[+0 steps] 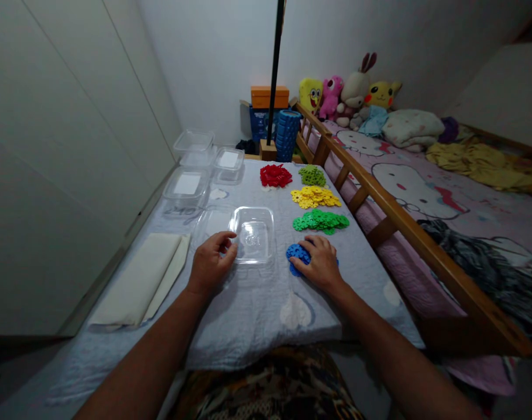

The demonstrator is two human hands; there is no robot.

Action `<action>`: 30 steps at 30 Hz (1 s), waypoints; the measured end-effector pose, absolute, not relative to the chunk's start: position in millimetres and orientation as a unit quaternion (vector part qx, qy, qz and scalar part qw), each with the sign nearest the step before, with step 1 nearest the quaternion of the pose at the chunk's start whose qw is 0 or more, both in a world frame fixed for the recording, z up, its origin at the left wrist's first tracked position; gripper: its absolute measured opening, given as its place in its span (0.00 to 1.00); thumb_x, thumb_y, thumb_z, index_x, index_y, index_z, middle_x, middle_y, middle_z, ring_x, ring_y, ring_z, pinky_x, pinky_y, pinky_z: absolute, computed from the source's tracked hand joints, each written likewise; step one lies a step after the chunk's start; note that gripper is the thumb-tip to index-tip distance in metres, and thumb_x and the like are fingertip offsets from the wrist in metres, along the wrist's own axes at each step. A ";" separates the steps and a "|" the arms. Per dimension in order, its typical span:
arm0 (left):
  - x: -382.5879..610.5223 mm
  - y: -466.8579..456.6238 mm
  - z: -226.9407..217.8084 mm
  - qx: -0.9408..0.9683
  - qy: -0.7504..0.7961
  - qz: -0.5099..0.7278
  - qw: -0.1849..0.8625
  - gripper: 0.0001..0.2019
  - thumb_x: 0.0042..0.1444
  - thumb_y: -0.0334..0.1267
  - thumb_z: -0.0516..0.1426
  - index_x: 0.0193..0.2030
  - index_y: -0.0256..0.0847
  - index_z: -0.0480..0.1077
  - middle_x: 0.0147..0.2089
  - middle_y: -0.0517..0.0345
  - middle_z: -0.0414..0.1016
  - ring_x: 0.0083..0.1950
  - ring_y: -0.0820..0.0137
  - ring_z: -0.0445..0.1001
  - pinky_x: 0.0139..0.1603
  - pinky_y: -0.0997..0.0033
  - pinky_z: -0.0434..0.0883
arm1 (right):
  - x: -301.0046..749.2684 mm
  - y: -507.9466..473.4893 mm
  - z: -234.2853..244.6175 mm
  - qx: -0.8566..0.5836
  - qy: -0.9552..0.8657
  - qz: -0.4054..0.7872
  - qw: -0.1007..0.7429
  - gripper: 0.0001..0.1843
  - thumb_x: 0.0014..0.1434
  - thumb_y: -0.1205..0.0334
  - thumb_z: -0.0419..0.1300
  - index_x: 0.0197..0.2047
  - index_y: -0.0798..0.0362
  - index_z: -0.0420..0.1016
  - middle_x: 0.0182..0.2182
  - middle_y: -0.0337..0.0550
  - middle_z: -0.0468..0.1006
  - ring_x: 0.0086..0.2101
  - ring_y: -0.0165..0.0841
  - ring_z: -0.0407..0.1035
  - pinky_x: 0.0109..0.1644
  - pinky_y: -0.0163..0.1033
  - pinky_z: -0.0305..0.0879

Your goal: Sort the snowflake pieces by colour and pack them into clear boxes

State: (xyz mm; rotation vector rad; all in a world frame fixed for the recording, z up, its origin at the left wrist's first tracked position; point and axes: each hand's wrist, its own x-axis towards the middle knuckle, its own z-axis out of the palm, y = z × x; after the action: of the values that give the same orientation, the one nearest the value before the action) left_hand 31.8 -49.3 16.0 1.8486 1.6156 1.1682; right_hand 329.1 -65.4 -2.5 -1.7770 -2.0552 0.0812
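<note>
Right of centre, five piles of coloured pieces (321, 220); the blue pile (297, 252) lies under the right hand (321, 262), curved over it, grip unclear; left hand (210, 262) half-open beside one clear container (252, 236), mid-frame

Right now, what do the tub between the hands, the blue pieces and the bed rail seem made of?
Tub: probably clear, glossy plastic; highlights glint on it and the tablecloth shows through.
Blue pieces: likely plastic, evenly coloured; finish hard to judge.
Bed rail: apparently varnished wood, brown with a soft sheen.
</note>
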 end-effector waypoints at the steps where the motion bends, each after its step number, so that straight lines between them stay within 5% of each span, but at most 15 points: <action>1: 31.2 -49.2 15.5 0.662 0.583 0.420 0.213 0.15 0.57 0.45 0.56 0.46 0.41 0.76 0.33 0.58 0.77 0.32 0.68 0.75 0.40 0.66 0.73 | 324.8 -64.3 -1.7 -0.633 -0.745 0.033 0.210 0.22 0.58 0.46 0.66 0.53 0.46 0.81 0.58 0.51 0.75 0.59 0.52 0.62 0.62 0.58 0.58; 10: 28.2 -48.4 15.2 0.645 0.597 0.425 0.217 0.14 0.55 0.42 0.56 0.44 0.40 0.77 0.30 0.60 0.75 0.29 0.70 0.73 0.37 0.69 0.70 | 297.4 -46.7 2.2 -0.583 -0.777 0.070 0.226 0.22 0.60 0.50 0.65 0.55 0.52 0.78 0.59 0.56 0.73 0.59 0.49 0.64 0.64 0.55 0.58; 17: 28.0 -50.7 16.6 0.639 0.605 0.424 0.214 0.14 0.56 0.42 0.55 0.44 0.39 0.77 0.27 0.63 0.71 0.27 0.72 0.70 0.33 0.72 0.67 | 296.1 -42.8 5.1 -0.561 -0.792 0.047 0.236 0.22 0.62 0.49 0.64 0.54 0.52 0.78 0.56 0.54 0.74 0.58 0.48 0.63 0.67 0.58 0.48; 30: 33.2 -53.2 17.1 0.630 0.633 0.421 0.160 0.14 0.53 0.40 0.54 0.43 0.41 0.77 0.20 0.68 0.64 0.23 0.74 0.65 0.31 0.73 0.62 | 301.5 -39.1 12.8 -0.566 -0.789 0.084 0.223 0.26 0.59 0.58 0.60 0.60 0.55 0.74 0.48 0.52 0.75 0.51 0.46 0.63 0.61 0.51 0.56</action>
State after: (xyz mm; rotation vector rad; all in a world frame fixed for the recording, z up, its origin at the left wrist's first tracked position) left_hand 33.2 -53.2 17.1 1.8003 1.8075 1.2036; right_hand 301.5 -39.1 12.8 -1.5637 -2.1781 0.2309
